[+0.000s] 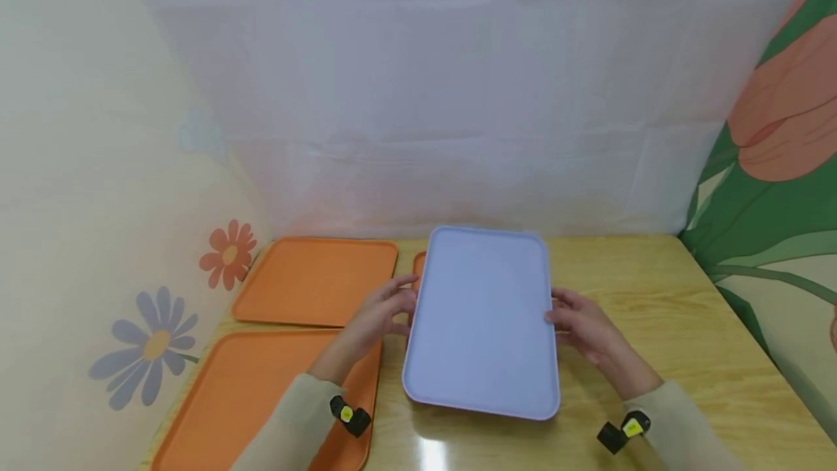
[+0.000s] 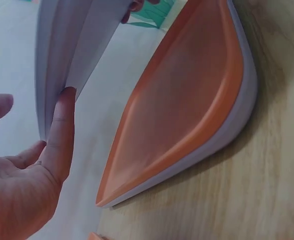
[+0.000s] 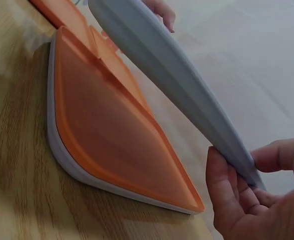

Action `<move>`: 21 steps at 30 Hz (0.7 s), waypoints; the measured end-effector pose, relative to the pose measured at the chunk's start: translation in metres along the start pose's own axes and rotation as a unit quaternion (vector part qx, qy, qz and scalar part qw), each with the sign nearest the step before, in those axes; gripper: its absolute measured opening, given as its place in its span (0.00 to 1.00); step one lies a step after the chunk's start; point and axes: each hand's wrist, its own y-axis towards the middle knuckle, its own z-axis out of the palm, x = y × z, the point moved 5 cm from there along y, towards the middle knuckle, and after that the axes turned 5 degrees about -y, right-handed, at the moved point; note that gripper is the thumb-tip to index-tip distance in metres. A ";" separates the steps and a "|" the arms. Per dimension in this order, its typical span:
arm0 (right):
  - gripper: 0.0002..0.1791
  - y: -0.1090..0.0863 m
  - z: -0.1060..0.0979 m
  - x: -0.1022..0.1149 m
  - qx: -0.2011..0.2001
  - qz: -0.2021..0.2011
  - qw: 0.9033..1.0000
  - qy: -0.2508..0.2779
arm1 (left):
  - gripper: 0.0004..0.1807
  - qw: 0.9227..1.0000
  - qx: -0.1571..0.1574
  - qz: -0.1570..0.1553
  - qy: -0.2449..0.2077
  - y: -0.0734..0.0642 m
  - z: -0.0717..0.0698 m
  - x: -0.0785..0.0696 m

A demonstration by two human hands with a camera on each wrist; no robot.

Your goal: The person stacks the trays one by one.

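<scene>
A pale lavender tray [image 1: 487,322] is raised above the table, tilted in the wrist views. My right hand [image 3: 259,192] pinches its right edge, thumb on one face and fingers on the other. At its left edge is my left hand [image 2: 31,185], with fingertips touching the tray's underside and the thumb standing off it. Below lies an orange tray [image 2: 172,95], stacked on another lavender tray [image 2: 251,95] whose rim shows around it. In the head view the raised tray hides most of this stack.
Two orange trays lie on the left of the wood-grain table [image 1: 654,296]: one at the back [image 1: 320,278], one at the front [image 1: 261,391], partly under my left forearm. A white cloth [image 1: 425,93] hangs behind the table; flower-painted walls flank it.
</scene>
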 end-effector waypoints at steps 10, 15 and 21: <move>0.40 0.006 -0.002 -0.004 0.018 0.013 1.000 -0.022 | 0.40 0.999 0.011 -0.005 0.050 -0.002 0.006 0.005; 0.40 0.011 -0.002 -0.002 0.019 0.019 0.999 -0.039 | 0.42 0.999 0.012 -0.012 0.049 0.000 0.004 0.009; 0.39 0.016 -0.002 -0.007 0.005 0.040 0.997 -0.072 | 0.41 0.998 0.005 -0.011 0.060 0.001 0.002 0.013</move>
